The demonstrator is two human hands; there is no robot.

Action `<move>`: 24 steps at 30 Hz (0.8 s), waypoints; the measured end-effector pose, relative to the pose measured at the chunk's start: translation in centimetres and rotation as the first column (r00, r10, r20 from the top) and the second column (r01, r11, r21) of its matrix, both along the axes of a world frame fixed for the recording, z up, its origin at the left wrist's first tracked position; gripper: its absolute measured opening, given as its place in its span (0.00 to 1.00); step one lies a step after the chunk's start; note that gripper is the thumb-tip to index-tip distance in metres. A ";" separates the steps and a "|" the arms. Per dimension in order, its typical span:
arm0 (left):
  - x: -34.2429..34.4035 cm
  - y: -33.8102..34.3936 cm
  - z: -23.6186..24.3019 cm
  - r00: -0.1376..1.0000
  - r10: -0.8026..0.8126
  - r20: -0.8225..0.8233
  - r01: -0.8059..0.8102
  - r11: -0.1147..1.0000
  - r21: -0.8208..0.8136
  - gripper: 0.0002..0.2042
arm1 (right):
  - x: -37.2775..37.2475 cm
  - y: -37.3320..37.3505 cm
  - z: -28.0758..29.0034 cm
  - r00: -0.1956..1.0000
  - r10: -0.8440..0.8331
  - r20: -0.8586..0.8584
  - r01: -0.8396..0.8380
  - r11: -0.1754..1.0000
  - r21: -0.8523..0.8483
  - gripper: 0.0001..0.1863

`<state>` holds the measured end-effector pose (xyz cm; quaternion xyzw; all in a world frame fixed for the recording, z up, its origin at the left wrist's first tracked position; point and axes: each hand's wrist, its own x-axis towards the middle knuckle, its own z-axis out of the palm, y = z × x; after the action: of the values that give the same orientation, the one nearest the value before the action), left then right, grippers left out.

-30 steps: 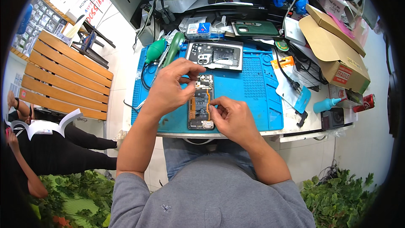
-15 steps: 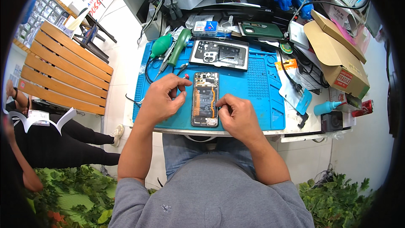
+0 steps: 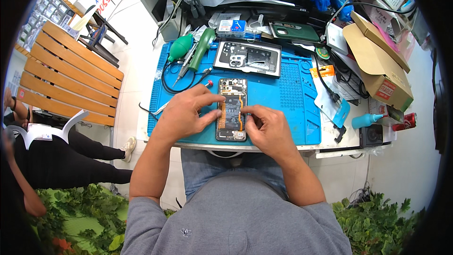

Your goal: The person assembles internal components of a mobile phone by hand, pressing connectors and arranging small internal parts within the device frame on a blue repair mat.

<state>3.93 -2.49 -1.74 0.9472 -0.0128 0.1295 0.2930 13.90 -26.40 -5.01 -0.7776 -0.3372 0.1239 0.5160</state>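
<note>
An opened phone (image 3: pixel 231 115), showing its battery and an orange flex cable, lies upright on the blue silicone mat (image 3: pixel 292 123). My left hand (image 3: pixel 192 111) rests over the phone's left side, index finger and thumb apart and touching it near the edge. My right hand (image 3: pixel 267 128) is at the right edge, index finger on or beside the orange cable, fingers curled together; what they hold, if anything, is hidden. Behind the phone is a framed tray (image 3: pixel 247 57) with a black back panel. A green tool (image 3: pixel 202 47), green blower bulb (image 3: pixel 179 47) and red-tipped screwdriver lie at upper left.
Cluttered shelves, a green case (image 3: pixel 295 32), cardboard box (image 3: pixel 377 66), blue bottle (image 3: pixel 367 121) and red can (image 3: pixel 403 122) surround the mat. At left, another person in black pants (image 3: pixel 85 160) holds an open booklet beside a wooden slatted bench (image 3: pixel 71 75).
My left hand moved down from the phone's top, lifted slightly away to the left, then returned onto its left side. My right hand stays at the right edge, shifting slightly with the view.
</note>
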 end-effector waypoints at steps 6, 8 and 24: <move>-0.8 -1.1 0.1 0.994 -0.107 -0.024 0.110 0.978 0.180 0.18 | -0.1 -0.2 -0.6 0.987 0.086 0.135 -0.096 0.993 0.066 0.15; -0.9 -1.3 0.2 0.994 -0.110 -0.016 0.111 0.970 0.215 0.17 | 0.0 -0.2 -0.4 0.960 0.131 0.248 -0.123 0.991 -0.047 0.17; 0.0 -1.4 -0.2 0.999 -0.022 -0.028 0.029 0.953 0.302 0.17 | 0.3 0.9 0.3 0.949 0.179 0.259 -0.126 0.970 -0.208 0.29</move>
<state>3.98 -3.90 -1.90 0.9822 -0.0410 0.1106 0.1462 14.24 -25.55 -4.72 -0.8041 -0.4518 0.0854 0.3768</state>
